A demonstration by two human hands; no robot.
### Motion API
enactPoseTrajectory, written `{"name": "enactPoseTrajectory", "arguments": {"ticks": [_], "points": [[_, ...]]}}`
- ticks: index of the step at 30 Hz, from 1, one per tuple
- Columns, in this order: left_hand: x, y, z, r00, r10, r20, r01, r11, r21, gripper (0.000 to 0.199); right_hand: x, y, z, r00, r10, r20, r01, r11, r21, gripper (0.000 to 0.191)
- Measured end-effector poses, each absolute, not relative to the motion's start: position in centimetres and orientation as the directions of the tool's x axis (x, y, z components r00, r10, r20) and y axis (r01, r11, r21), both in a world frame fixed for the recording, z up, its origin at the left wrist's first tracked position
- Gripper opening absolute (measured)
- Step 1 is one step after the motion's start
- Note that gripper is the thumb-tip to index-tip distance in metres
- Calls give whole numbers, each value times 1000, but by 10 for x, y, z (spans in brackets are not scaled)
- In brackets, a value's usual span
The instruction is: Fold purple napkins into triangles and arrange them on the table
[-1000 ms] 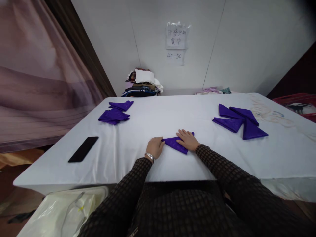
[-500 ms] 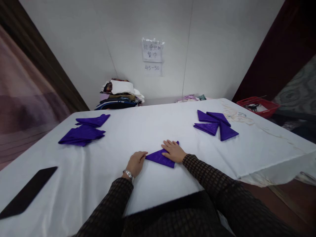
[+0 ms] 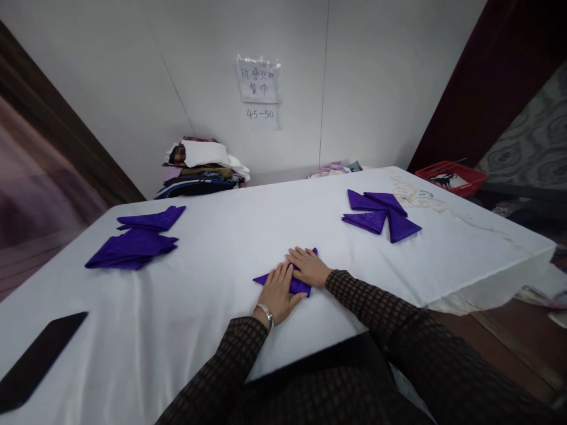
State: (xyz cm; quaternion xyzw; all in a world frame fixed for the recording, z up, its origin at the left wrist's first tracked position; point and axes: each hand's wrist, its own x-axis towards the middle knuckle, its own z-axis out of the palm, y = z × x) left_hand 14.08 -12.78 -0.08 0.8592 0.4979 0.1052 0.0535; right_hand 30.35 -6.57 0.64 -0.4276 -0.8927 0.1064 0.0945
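A purple napkin (image 3: 301,287), folded into a triangle, lies flat on the white tablecloth in front of me. My left hand (image 3: 278,293) rests flat across its middle, fingers stretched out and pointing away from me. On its right part lies my right hand (image 3: 309,267), also flat with extended fingers. The two hands touch or nearly touch at the fingers. The napkin's left tip, lower right corner and a small upper right tip show; the rest is covered by the hands.
Several folded purple napkins (image 3: 403,226) form a fan at the right. More purple napkins (image 3: 133,248) lie in a pile at the left, above a black flat board (image 3: 39,360). Stacked clothes (image 3: 204,165) and a red basket (image 3: 473,180) stand beyond the table (image 3: 248,218).
My left hand has moved right from the napkin's left tip onto its middle and flattened out. My right hand stays on the napkin. The view has shifted slightly.
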Motion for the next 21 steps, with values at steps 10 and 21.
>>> {"name": "enactPoseTrajectory", "arguments": {"ticks": [10,21], "points": [[138,-129,-1,479,873,90,857,-487,168,87,337,-36,7,-633,774,12,746,614,-258,55],[140,-129,2,457,888,45,875,-458,160,89,367,-13,4,-397,916,65,824,387,-413,53]]}}
